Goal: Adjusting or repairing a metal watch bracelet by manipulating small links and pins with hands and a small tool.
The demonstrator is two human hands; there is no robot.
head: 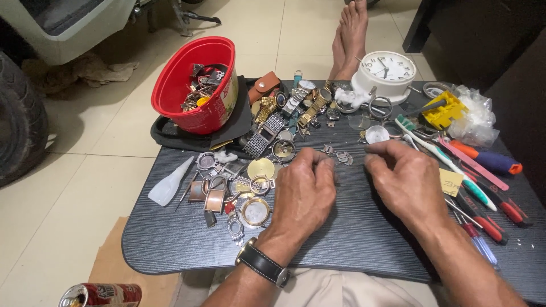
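Left hand [302, 190]: palm down on the dark tabletop [352, 239], fingers curled under, tips pressed together; whether the grip pinches anything cannot be told. A black-strapped watch [263, 262] sits on the wrist.
Right hand [405, 177]: palm down, just right of the left hand, fingers bent with thumb and forefinger close together; what they hold, if anything, is hidden.
Links [340, 156]: small metal band pieces lying loose on the tabletop just beyond both hands, between the fingertips, not clearly touched.
Watch parts [244, 187]: cases, rings and backs heaped left of the left hand, nearly touching it.
Watches [293, 105]: a pile of metal-band watches at the far centre, well beyond the hands.
Bowl [196, 85]: red, tilted, at the far left corner, filled with small metal parts.
Clock [387, 71]: white, round, at the far edge, a bare foot [350, 37] behind it on the floor.
Toothbrush [441, 159]: white and green, lying diagonally just right of the right hand.
Screwdrivers [489, 219]: red-handled, along the right edge, near the right forearm.
Bottle [169, 183]: small, white, lying at the left edge.
Can [102, 295]: on the floor, lower left.
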